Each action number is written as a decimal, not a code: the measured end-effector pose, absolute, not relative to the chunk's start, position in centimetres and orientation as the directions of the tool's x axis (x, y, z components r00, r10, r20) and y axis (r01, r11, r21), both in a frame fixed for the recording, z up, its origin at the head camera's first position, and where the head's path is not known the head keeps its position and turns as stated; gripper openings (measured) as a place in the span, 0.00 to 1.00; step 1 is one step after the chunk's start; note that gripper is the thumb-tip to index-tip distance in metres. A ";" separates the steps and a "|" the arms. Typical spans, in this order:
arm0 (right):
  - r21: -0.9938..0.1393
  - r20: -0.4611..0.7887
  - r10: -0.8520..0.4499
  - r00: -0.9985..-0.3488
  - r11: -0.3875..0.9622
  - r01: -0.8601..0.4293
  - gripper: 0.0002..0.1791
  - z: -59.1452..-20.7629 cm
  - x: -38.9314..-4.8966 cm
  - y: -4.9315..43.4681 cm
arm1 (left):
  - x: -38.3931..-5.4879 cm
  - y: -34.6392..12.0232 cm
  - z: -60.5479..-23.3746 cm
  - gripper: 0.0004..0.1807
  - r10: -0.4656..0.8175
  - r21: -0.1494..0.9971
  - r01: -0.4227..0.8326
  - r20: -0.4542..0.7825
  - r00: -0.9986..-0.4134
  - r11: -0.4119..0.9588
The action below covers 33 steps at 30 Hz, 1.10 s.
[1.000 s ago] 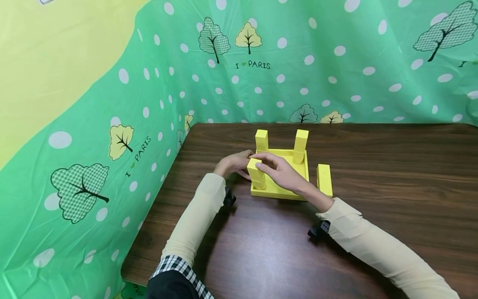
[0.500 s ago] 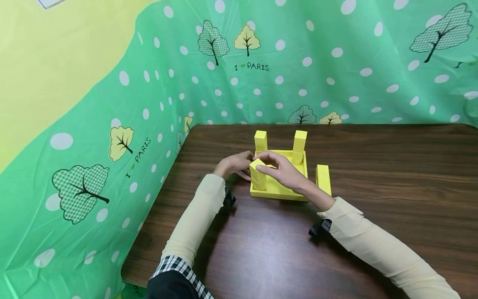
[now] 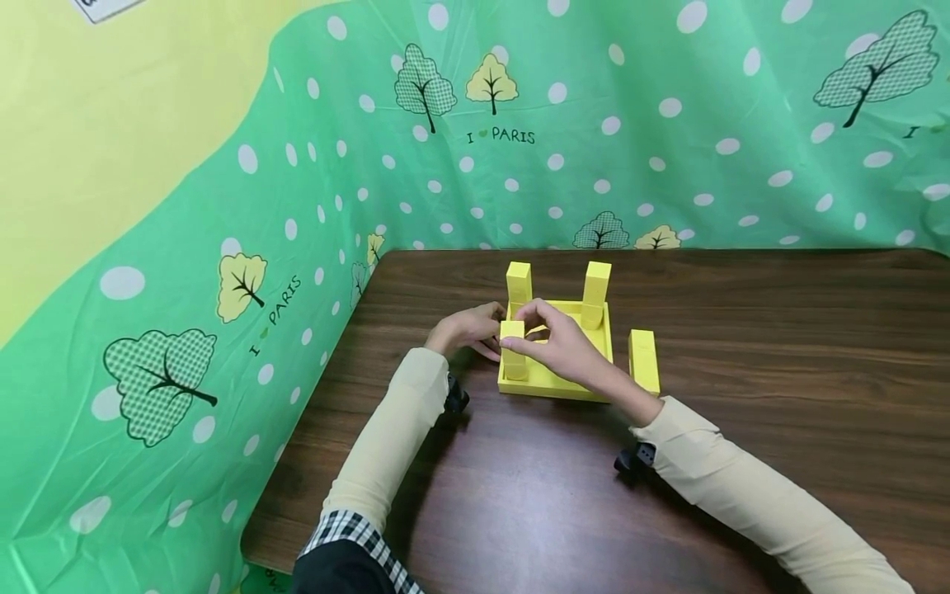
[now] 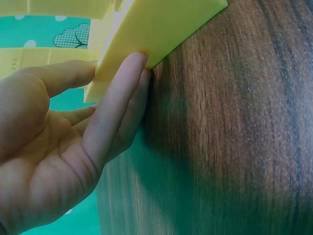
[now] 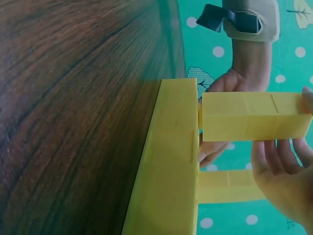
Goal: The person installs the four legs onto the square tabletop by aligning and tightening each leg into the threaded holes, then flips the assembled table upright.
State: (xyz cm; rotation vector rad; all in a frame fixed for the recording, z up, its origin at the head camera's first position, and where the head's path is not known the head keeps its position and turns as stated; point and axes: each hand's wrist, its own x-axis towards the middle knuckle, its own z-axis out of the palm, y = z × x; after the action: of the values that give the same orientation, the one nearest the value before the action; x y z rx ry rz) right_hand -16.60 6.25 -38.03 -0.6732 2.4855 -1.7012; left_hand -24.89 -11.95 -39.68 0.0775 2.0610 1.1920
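Observation:
A shallow yellow square tray (image 3: 552,383) with a raised rim sits on the table. Yellow square posts stand upright at its corners, among them a far-left post (image 3: 519,282) and a far-right post (image 3: 596,285). At the near-left corner, my right hand (image 3: 562,340) pinches the upper end of another post (image 5: 257,115) between thumb and fingers. Beside the tray's left wall is my left hand (image 3: 475,324). In the left wrist view its thumb and fingers (image 4: 117,100) hold the wall near a corner. The joint under the near-left post is hidden.
To the right of the tray is one more yellow post (image 3: 643,361) on the dark wood table (image 3: 779,371). A green and yellow patterned cloth (image 3: 557,181) hangs along the back and left edges.
The near-left post has turned about its upright axis, and my right thumb and fingers have shifted round its top. My left hand stays at the tray's left wall.

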 end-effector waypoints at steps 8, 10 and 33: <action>-0.898 0.195 -0.462 -0.865 0.271 -0.348 0.24 -37.8 -16.6 6.7 | -25.0 -12.0 -39.8 0.27 0.387 0.770 -0.295 -0.564 -0.729 0.566; -0.922 0.194 -0.499 -0.845 0.202 -0.331 0.22 -37.8 -16.6 6.8 | -25.0 -12.0 -39.8 0.27 0.384 0.770 -0.297 -0.564 -0.731 0.565; -0.978 0.124 -0.471 -0.873 0.092 -0.188 0.20 -38.0 -16.7 6.7 | -25.0 -11.9 -39.9 0.24 0.388 0.768 -0.306 -0.572 -0.723 0.562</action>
State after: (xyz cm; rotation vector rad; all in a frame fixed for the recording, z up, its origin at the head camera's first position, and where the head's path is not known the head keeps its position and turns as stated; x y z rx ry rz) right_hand -16.70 6.68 -37.95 -0.6628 2.1452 -1.8647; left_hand -24.96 -11.92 -39.86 0.0654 2.0566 1.1979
